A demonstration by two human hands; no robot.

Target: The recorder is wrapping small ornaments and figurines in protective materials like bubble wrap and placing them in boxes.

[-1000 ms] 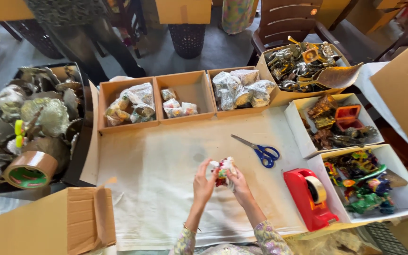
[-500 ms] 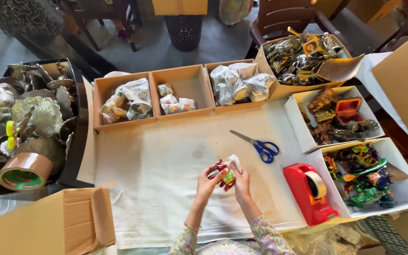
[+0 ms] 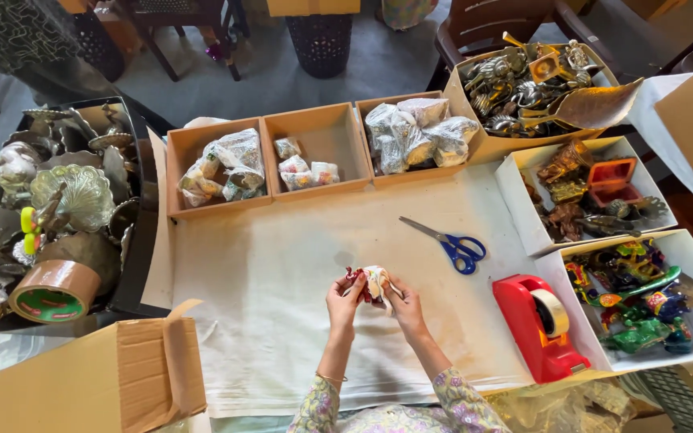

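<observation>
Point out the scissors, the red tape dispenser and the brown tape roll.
scissors [image 3: 465, 251], head view, on the blue handles.
red tape dispenser [image 3: 523, 321], head view, on its red body.
brown tape roll [image 3: 58, 281], head view, on its brown outer band.

blue-handled scissors [image 3: 451, 243] on the off-white sheet [image 3: 266, 289], bright red tape dispenser [image 3: 537, 327] just right of them, floral-print sleeves [image 3: 459, 405] below, brown tape roll [image 3: 54, 291] far left

hands: left [image 3: 345, 302], right [image 3: 404, 307] grip small figurine [image 3: 372, 282] | scissors [image 3: 452, 245] near
</observation>
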